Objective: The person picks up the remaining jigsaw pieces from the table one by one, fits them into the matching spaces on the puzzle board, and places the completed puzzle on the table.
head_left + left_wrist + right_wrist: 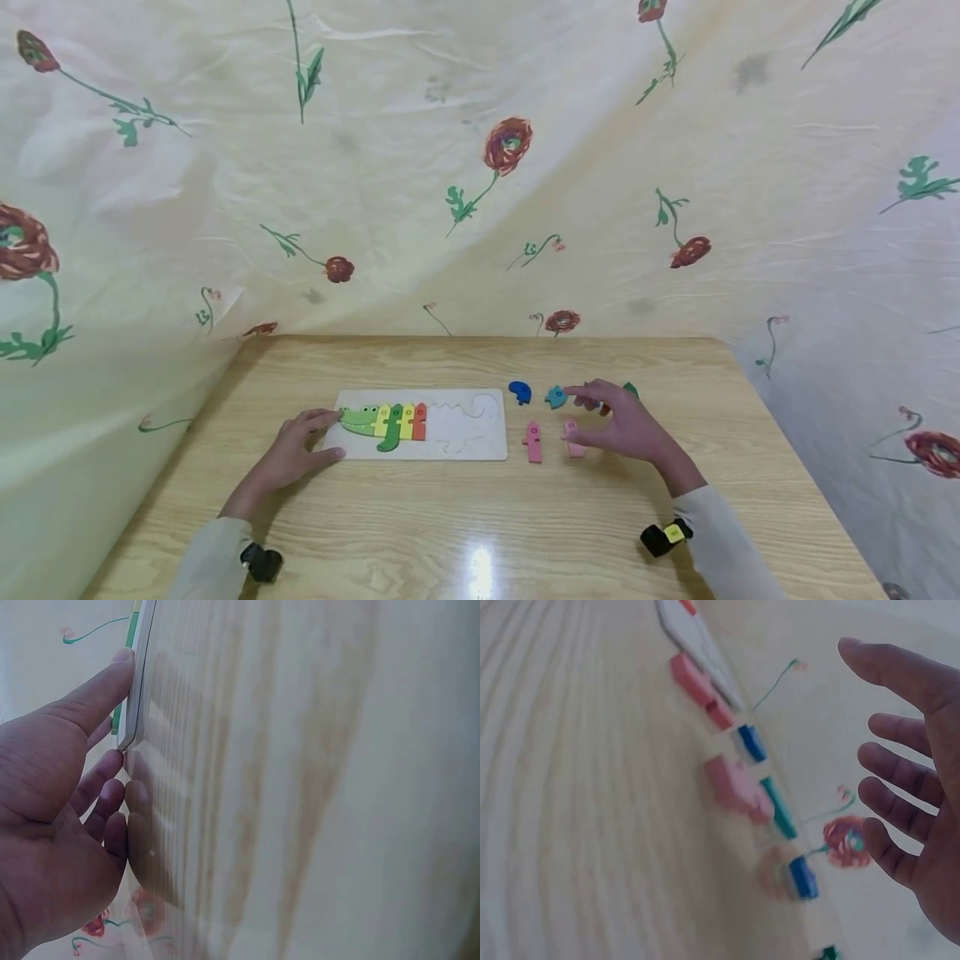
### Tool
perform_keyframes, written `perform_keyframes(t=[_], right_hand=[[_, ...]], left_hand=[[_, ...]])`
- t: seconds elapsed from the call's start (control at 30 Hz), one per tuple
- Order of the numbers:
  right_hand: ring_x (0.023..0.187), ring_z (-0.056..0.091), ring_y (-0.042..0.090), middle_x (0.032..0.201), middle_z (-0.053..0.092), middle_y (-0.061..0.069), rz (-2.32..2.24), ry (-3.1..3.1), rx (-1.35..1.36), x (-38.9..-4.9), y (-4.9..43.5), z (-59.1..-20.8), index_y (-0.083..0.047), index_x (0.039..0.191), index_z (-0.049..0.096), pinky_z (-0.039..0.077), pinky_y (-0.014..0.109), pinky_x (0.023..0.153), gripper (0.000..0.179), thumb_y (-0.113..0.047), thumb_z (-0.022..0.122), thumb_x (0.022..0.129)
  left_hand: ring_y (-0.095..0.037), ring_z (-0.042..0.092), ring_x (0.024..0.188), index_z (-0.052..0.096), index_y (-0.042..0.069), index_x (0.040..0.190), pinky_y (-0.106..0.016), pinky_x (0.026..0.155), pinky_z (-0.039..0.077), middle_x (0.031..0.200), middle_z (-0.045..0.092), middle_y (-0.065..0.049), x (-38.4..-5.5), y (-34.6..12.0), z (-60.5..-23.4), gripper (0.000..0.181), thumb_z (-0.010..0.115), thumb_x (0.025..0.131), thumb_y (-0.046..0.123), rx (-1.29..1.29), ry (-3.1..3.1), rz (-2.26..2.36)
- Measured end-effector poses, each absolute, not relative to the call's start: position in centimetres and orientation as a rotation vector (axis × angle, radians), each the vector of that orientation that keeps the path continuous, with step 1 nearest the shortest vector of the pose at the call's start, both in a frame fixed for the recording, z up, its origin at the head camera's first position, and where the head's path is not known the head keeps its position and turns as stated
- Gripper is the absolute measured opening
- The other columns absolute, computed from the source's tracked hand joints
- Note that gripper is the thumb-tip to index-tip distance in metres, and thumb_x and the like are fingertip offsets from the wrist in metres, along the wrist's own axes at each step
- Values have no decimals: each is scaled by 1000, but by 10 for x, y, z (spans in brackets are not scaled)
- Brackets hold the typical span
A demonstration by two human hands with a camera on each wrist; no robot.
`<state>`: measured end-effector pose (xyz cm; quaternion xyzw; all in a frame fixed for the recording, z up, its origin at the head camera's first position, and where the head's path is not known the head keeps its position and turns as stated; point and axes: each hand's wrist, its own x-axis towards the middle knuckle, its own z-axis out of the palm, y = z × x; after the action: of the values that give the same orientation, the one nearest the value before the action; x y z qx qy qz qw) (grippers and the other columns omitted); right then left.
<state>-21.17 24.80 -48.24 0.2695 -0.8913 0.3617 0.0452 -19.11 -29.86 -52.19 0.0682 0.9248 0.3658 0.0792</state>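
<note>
A pale puzzle board [465, 446] lies flat with crocodile pieces in its left half: a green head [358, 422], then yellow, green, yellow and red segments [420, 422]. My left hand [296, 450] rests at the board's left end, its thumb [112, 679] straight against the edge. Over the loose pieces hovers my right hand [621, 423], fingers apart and holding nothing. Below and beside it lie a pink piece [573, 448], partly covered, and a light blue piece [556, 397]. Another pink piece [533, 442] and a dark blue curved piece [520, 392] lie nearer the board.
A green piece [632, 389] shows behind the right hand, and another blue piece [803, 877] stands out in the right wrist view. The wooden table [420, 517] meets a flowered cloth [405, 275] at its back edge.
</note>
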Motion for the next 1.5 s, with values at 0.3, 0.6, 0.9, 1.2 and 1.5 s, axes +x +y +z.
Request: perform_keyframes(t=[0.3,0.6,0.9,1.2,1.5], right_hand=[[96,57,22,108,66,3,1038,-2837,794,-210,261,-494,-8,137,63,51,34,74,71,-40,88,80],[95,54,18,108,61,0,1039,-2937,787,-207,266,-499,-10,141,60,50,32,77,79,-44,90,77],[87,50,17,101,57,-1,1066,-2998,758,-211,267,-511,-12,140,60,45,26,70,81,-45,92,74],[88,50,15,99,58,-4,1005,-3031,732,-213,265,-511,-12,138,62,45,25,73,80,-49,90,74],[84,48,13,93,54,-6,971,-3050,752,-215,264,-515,-11,136,64,42,25,68,79,-51,90,73]], left_hand=[[-46,32,137,51,8,150,-71,110,30,154,39,-24,-191,-299,-521,69,79,91,29,216,2768,1096],[-47,32,137,51,8,150,-71,109,31,154,40,-25,-193,-300,-521,68,79,91,29,234,2784,1094],[-47,32,137,51,8,150,-71,110,31,154,40,-25,-193,-301,-522,69,79,91,29,229,2780,1092],[-47,33,135,52,7,149,-70,109,32,152,42,-25,-193,-302,-523,68,79,91,29,244,2799,1086],[-48,32,138,51,9,150,-71,110,31,154,40,-24,-194,-301,-527,70,80,90,30,221,2785,1088]])
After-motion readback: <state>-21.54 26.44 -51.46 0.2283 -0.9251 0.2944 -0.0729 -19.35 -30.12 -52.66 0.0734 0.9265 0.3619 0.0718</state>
